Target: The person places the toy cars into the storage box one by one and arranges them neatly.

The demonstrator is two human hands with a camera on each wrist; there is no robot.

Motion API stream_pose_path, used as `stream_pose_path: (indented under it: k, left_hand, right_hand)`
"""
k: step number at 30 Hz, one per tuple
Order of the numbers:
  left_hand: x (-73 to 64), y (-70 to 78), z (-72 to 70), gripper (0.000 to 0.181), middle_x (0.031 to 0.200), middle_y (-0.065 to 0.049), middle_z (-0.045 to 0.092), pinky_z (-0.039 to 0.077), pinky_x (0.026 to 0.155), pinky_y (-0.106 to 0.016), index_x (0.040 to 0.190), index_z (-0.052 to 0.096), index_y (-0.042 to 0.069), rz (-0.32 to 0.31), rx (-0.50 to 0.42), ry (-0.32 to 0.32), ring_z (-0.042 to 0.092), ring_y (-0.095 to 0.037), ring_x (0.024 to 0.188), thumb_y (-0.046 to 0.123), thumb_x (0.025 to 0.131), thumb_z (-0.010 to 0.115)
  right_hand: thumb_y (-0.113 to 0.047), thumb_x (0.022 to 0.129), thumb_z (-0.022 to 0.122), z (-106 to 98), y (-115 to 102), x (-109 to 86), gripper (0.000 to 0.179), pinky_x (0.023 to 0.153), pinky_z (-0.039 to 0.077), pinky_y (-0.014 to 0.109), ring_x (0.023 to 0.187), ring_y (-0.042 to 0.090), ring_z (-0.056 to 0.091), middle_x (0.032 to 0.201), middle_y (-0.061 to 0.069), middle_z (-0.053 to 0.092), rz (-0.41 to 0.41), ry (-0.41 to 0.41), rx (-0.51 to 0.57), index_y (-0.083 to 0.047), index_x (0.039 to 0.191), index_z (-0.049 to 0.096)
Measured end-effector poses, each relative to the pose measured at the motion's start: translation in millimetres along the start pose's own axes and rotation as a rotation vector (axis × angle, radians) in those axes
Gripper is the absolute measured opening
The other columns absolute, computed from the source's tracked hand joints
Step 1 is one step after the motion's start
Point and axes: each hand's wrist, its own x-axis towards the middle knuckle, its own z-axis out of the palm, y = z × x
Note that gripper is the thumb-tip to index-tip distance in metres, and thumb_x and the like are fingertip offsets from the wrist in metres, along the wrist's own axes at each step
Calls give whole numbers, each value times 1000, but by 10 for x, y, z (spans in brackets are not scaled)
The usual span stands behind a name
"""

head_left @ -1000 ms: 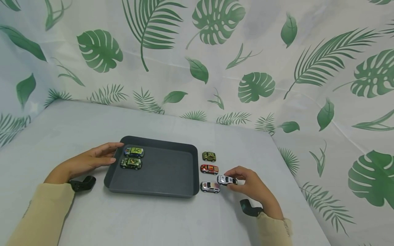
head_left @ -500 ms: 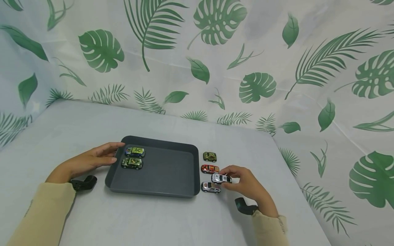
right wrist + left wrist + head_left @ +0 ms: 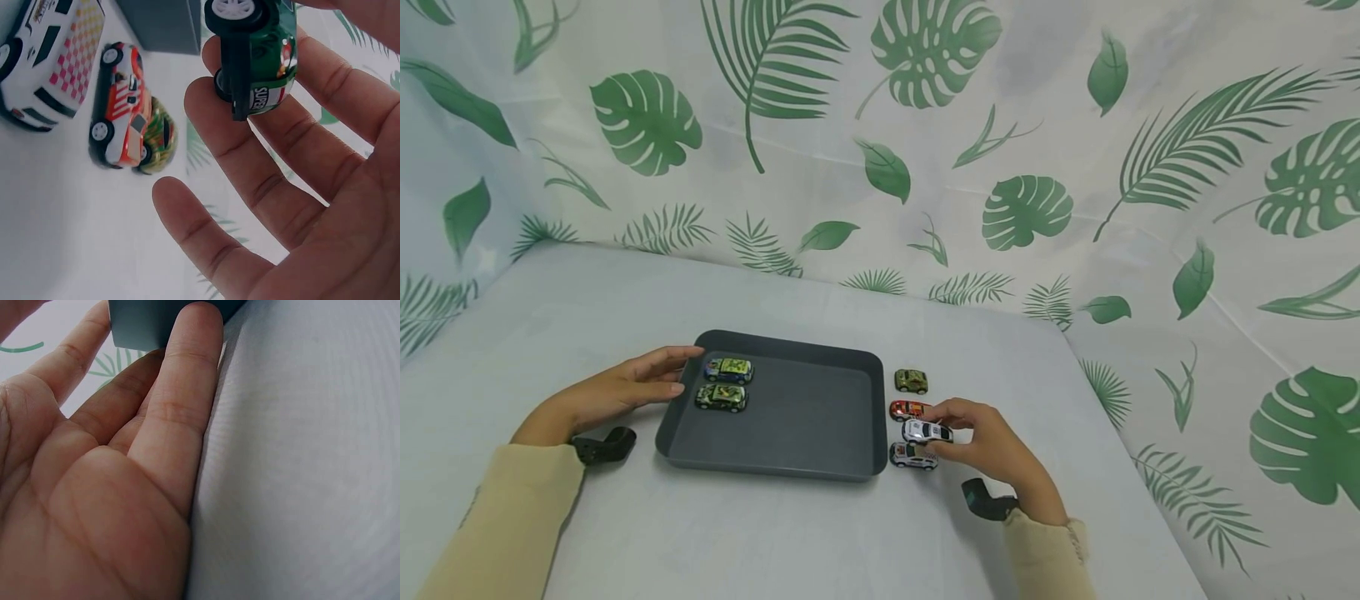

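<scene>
While the left hand (image 3: 625, 386), fingers spread, touches the left side of the tray (image 3: 816, 410), the right hand (image 3: 988, 437) pinches a white-topped car (image 3: 927, 431) above the table (image 3: 760, 537), right of the tray. Red car (image 3: 906, 409) and silver car (image 3: 912, 457) near it.

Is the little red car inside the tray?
No, the red car sits on the table, just outside the right rim of the gray tray.
</scene>
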Motion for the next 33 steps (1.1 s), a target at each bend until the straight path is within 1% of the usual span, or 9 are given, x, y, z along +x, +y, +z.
stream_pose_path:
  k: [2, 3, 10, 12, 15, 19, 23, 29, 33]
  left_hand:
    - [-1, 1, 0, 70, 173, -30, 24, 45, 108, -30, 169, 28, 3, 0, -2, 1, 27, -56, 156, 21, 111, 62]
    - [-2, 2, 1, 70, 173, -30, 24, 45, 109, -33, 169, 28, 3, -1, -1, 2, 27, -56, 156, 22, 111, 62]
    - [1, 8, 7, 70, 174, -31, 23, 38, 119, -59, 169, 27, 2, -5, 5, 3, 26, -57, 156, 22, 111, 61]
    - [3, 7, 10, 70, 174, -31, 22, 35, 119, -64, 169, 27, 2, -4, 4, 4, 26, -58, 156, 22, 111, 61]
    - [3, 11, 13, 70, 174, -31, 22, 33, 120, -68, 169, 27, 2, -4, 0, 5, 25, -58, 156, 22, 111, 61]
    - [-2, 16, 11, 70, 174, -31, 22, 35, 120, -65, 169, 27, 2, -5, 5, 6, 26, -58, 156, 22, 111, 61]
    - [-4, 17, 9, 70, 173, -31, 24, 39, 118, -57, 169, 27, 2, -3, 12, 4, 28, -57, 156, 22, 111, 61]
    - [2, 11, 8, 70, 173, -31, 24, 39, 118, -58, 169, 28, 2, -6, 8, 4, 29, -57, 155, 22, 111, 61]
    - [10, 8, 12, 70, 173, -31, 24, 41, 117, -52, 169, 28, 2, 0, 0, 0, 28, -57, 156, 21, 111, 61]
  right_hand:
    - [-4, 88, 89, 12, -12, 15, 32, 96, 60, 44, 97, 13, 67, 114, 6, 77, 1, -6, 2, -4, 117, 78]
    - [-4, 88, 89, 18, -20, 22, 32, 97, 60, 44, 97, 13, 67, 114, 5, 77, 6, -10, 4, -4, 117, 78]
    - [-7, 89, 88, 68, -68, 76, 32, 97, 60, 44, 101, 17, 69, 117, 6, 77, -1, -26, 13, -3, 120, 77]
    - [-6, 90, 87, 84, -76, 85, 33, 97, 60, 44, 103, 19, 70, 118, 8, 76, -15, -27, 13, -3, 121, 77]
    - [-4, 91, 87, 112, -90, 105, 33, 97, 61, 42, 105, 21, 72, 119, 10, 76, -41, -29, 12, -2, 122, 77]
    - [-3, 90, 87, 152, -116, 147, 35, 95, 62, 41, 104, 21, 72, 121, 13, 76, -74, -35, 23, 0, 123, 77]
    - [-4, 89, 88, 185, -160, 195, 34, 94, 61, 40, 100, 18, 71, 120, 12, 76, -76, -49, 35, 0, 122, 77]
    - [-5, 90, 88, 224, -208, 246, 33, 90, 60, 38, 99, 17, 70, 123, 14, 76, -82, -70, 51, -1, 121, 78]
    - [-5, 91, 87, 261, -236, 281, 31, 86, 59, 36, 98, 15, 69, 119, 10, 77, -101, -76, 59, -2, 120, 78]
